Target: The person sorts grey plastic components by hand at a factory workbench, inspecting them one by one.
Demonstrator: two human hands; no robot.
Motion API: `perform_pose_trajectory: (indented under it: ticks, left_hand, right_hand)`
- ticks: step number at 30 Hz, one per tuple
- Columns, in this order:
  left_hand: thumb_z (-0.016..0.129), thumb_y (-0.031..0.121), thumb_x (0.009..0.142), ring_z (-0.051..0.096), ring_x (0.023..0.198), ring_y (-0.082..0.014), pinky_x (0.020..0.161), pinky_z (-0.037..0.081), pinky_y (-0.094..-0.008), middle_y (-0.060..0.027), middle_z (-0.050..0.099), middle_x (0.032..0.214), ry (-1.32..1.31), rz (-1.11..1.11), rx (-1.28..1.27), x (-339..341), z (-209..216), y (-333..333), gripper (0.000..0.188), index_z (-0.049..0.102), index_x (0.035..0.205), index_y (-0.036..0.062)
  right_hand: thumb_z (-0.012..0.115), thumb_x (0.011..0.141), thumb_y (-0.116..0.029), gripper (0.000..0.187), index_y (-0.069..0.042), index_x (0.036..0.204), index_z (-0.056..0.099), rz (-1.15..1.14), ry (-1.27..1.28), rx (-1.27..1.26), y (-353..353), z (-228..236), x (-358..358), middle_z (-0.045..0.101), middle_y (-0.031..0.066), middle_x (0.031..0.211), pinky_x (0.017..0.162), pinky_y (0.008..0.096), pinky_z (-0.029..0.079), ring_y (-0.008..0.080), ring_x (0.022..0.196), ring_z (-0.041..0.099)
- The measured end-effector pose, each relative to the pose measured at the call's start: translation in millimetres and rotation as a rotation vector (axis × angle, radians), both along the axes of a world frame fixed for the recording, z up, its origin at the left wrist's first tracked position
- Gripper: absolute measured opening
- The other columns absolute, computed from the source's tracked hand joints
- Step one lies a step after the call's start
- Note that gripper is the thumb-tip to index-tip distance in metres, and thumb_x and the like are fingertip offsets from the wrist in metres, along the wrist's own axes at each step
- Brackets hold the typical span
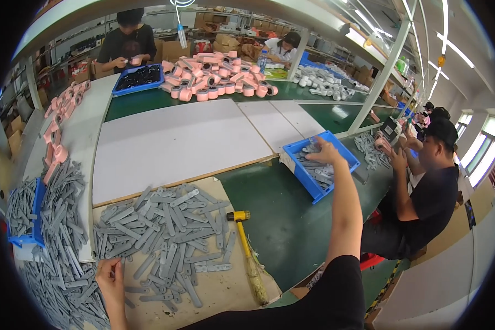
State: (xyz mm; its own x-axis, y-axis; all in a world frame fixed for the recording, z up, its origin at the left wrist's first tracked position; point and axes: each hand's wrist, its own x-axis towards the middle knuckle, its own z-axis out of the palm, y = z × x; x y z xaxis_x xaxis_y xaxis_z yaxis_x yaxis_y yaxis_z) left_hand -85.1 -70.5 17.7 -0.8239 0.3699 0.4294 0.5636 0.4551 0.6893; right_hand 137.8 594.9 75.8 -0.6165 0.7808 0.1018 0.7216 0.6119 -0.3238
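Observation:
My right arm stretches out to a blue bin (353,160) on the green bench. Above the grey plastic strips (320,174) inside it, my right hand (326,154) is open, its fingers apart and pointing left. At the lower left my left hand (111,281) is closed, thumb and fingertips together, by the edge of a pile of flat grey plastic strips (173,220). Whatever its fingers may pinch is too small to make out. That pile lies loose on a sheet of brown cardboard (214,294).
A yellow hammer (243,234) lies right of the pile. More strips crowd a blue bin (38,212) at far left. Pink handheld parts (211,74) and a blue tray (139,78) stand behind a white board (176,137). A co-worker (423,176) sits close at right.

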Motion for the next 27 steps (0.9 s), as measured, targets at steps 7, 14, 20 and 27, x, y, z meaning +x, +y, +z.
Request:
perform_pose_trajectory:
  ticks: [7,14,20,27]
  left_hand:
    - [0.077,0.023,0.058,0.043,0.107,-0.0339,0.091,0.035,-0.0456,-0.0107,0.049,0.116,0.218,-0.44,-0.42,20,28,32,0.054,0.058,0.108,0.0095]
    - [0.074,0.036,0.057,0.031,0.12,-0.0373,0.097,0.028,-0.0527,-0.0122,0.038,0.133,0.12,-0.548,-0.578,24,2,77,0.079,0.045,0.127,0.014]
    - [0.066,0.017,0.059,0.036,0.113,-0.0353,0.089,0.037,-0.0489,-0.0108,0.041,0.128,0.089,-0.289,-0.517,21,-9,75,0.073,0.041,0.127,0.0112]
    - [0.055,-0.007,0.06,0.044,0.105,-0.0409,0.086,0.044,-0.0427,-0.0184,0.039,0.119,0.066,-0.203,-0.262,-2,-12,63,0.064,0.042,0.121,0.0047]
  right_hand:
    - [0.069,0.074,-0.02,0.035,0.001,0.102,0.061,0.255,0.436,0.368,-91,20,-36,0.062,0.0189,0.102,0.084,0.0384,0.046,0.0337,0.098,0.057]
    - [0.076,0.061,-0.034,0.074,-0.009,0.124,0.047,1.127,0.127,0.239,-316,-2,-92,0.041,0.0163,0.133,0.096,0.0434,0.037,0.035,0.119,0.041]
    - [0.075,0.054,-0.042,0.107,-0.013,0.141,0.019,0.915,-0.147,0.047,-370,-48,-127,0.025,0.0242,0.14,0.097,0.0534,0.031,0.0425,0.121,0.034]
    - [0.069,0.059,-0.016,0.068,-0.009,0.122,0.044,0.775,0.159,0.0,-381,-69,-162,0.045,0.0171,0.113,0.083,0.0436,0.045,0.038,0.103,0.045]
